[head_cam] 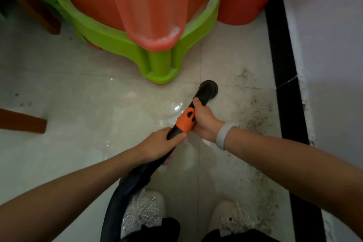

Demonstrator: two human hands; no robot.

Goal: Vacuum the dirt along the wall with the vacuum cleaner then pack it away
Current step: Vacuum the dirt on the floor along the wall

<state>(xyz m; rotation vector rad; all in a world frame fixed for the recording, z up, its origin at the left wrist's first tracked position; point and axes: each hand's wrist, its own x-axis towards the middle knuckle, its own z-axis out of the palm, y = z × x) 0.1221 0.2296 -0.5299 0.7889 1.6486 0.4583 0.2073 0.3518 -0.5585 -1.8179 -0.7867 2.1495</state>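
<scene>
Below, I gripped the vacuum wand point(185, 119) in both fists, left hand point(161, 144) behind right hand point(203, 119); nozzle point(208, 89) on floor point(78, 94), short of wall-side dirt point(255, 120); best swept slowly rightward.

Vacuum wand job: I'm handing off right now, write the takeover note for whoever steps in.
Left hand grips the black vacuum wand just behind its orange collar. Right hand grips the wand ahead of the collar, near the round nozzle.
The nozzle is down at the floor tiles, short of the dirt, which lies along the black skirting by the wall.
Done: wand in hand, at the spot.
Left: sweep the dirt strip beside the skirting, then pack the vacuum away.
</scene>
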